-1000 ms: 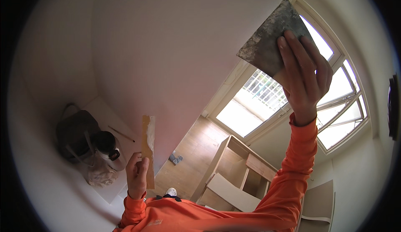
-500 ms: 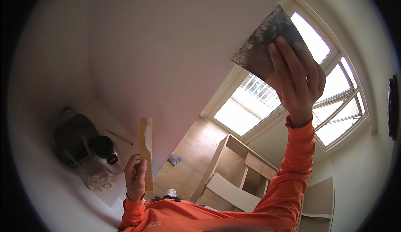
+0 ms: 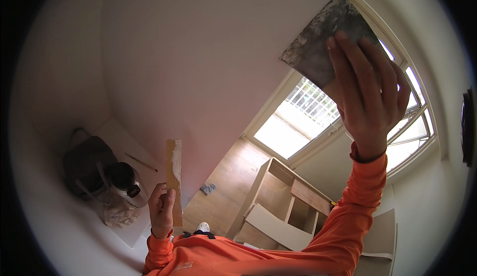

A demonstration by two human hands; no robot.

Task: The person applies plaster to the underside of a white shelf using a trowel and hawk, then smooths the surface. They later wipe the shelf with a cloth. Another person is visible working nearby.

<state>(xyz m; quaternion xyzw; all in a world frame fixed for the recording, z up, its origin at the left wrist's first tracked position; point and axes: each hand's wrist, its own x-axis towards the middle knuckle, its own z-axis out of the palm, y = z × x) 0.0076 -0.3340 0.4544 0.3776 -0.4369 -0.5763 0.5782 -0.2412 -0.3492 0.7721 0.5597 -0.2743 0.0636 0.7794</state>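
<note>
Raised high at the right, my right hand grips a wide, dark metal putty scraper, fingers spread over its face. Pale smears of filler mark the blade's left edge, which lies over the right edge of a pale wall; I cannot tell whether it touches. Lower down, my left hand is closed round a flat tan strip, held upright with white filler along its right side. The strip's exact kind is unclear.
A dark bag, a black-lidded bottle and a thin stick sit on a pale ledge at left. Right of the wall are a glazed door, open-fronted cabinet frames and a small grey object on the wooden floor.
My right hand and the scraper have moved up and to the right, and more of the barred glass shows below them. My left hand and strip are nearly unmoved.
</note>
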